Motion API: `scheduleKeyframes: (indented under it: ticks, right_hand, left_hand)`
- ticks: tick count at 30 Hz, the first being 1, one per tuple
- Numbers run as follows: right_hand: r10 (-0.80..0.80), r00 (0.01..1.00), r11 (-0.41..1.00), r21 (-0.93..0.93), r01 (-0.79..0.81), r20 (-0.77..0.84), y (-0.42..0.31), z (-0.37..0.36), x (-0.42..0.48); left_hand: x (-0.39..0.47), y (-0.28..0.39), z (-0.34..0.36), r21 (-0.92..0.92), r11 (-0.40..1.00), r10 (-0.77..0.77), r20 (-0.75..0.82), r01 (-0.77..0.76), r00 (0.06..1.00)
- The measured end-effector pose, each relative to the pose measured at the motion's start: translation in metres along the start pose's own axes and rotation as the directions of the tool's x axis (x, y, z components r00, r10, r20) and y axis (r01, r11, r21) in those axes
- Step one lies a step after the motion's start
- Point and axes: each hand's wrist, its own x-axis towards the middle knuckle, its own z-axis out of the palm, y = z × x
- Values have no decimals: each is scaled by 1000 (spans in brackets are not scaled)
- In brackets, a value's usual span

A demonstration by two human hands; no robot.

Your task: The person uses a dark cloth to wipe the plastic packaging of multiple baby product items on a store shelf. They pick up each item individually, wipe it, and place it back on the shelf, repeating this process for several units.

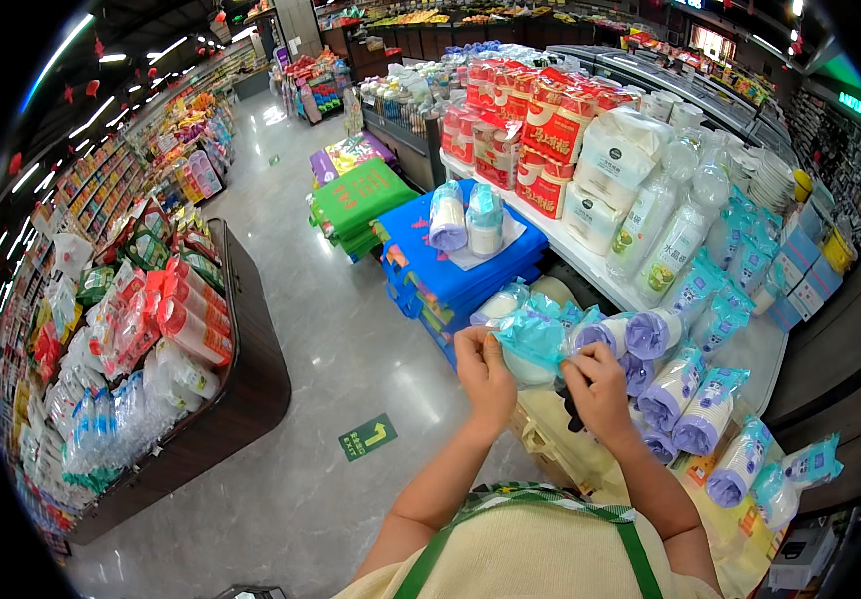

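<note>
Between my two hands is a clear and teal plastic pack of white disposable tableware (531,346). My left hand (484,374) pinches the pack's left edge. Thumb and fingers of my right hand (596,385) grip its lower right edge. Right of my hands lie several packs of paper cups (671,400) in teal and purple wrap. Two more cup packs (485,221) stand upright on a stack of blue bags (408,217) ahead of me.
A white shelf (542,224) holds red tissue-roll packs (561,123), white tissue packs (614,153) and clear bowl packs (670,251). Green folded bags (363,196) are piled beyond the blue ones. At the left, a dark wooden display bin (250,337) holds bagged goods. A floor sign (368,437) marks the aisle.
</note>
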Motion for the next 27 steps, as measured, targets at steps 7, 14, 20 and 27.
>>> scheduleKeyframes:
  ticks: [7, 14, 20, 27]
  right_hand:
    - [-174, 985, 983, 49, 174, 0, -11, -4, 2]
    - [-136, 991, 991, 16, 136, -8, 7, -17, 17]
    - [-247, 941, 967, 4, 253, 230, 7, -33, 25]
    - [6, 967, 1000, -19, -11, -254, 32, -10, 18]
  left_hand:
    - [-5, -5, -9, -56, 998, 29, -49, -32, 998]
    - [4, -5, -31, -149, 979, -89, 308, 141, 947]
    - [21, 1, -41, 210, 978, -149, 680, 4, 717]
    - [4, -10, -26, 262, 964, -98, 499, -43, 861]
